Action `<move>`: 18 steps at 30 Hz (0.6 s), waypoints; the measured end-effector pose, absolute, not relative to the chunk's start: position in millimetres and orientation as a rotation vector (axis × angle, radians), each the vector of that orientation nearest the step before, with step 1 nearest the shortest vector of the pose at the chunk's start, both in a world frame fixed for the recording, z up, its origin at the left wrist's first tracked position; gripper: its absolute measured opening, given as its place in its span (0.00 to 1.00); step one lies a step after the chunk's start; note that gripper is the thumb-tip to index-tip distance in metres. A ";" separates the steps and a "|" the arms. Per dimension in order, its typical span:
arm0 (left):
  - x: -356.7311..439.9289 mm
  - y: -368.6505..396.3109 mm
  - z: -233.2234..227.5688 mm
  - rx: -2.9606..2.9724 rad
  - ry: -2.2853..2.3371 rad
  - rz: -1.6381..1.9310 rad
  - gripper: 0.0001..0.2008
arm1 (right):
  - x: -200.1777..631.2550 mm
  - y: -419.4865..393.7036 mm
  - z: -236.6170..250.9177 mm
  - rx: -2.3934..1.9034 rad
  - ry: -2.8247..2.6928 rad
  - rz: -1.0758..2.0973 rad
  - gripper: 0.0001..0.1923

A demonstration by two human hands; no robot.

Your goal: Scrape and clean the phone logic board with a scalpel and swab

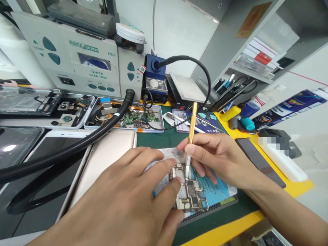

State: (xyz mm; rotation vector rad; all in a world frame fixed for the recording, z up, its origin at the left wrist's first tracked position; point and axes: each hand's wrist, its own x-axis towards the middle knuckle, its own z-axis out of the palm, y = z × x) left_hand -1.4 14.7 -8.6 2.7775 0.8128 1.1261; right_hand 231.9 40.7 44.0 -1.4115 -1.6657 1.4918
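A phone circuit board [193, 194] lies on a blue-and-white printed sheet [225, 188] on the green mat. My left hand [133, 191] reaches over the board's left side, its bent fingertips and thumb holding it along that edge; part of the board is hidden beneath them. Between the thumb and fingers of my right hand [210, 153] is a slim gold-handled craft knife [192, 124], held nearly upright. Its pale tip points down at the upper middle of the board and appears to touch it. The other right fingers rest near the sheet.
Behind stands a hot air station [84, 61], its thick black hose [102, 126] arching across the left. A tray of small boards [143, 118] sits in front of it. Phones [61, 147] lie at left, and a dark phone [261, 160] at right. A blue soldering unit [155, 77] stands mid-back.
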 end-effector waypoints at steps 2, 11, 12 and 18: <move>-1.4 15.0 -8.9 2.774 0.814 1.130 0.14 | 231.9 41.0 44.2 -1.405 -1.681 1.483 0.16; -4.3 13.5 -11.1 2.780 0.804 1.116 0.14 | 231.7 41.9 46.3 -1.401 -1.725 1.506 0.17; -4.2 13.5 -10.8 2.774 0.805 1.116 0.14 | 231.5 41.9 46.4 -1.400 -1.727 1.511 0.17; -2.0 14.2 -8.9 2.763 0.833 1.106 0.14 | 231.7 42.2 46.1 -1.405 -1.720 1.526 0.17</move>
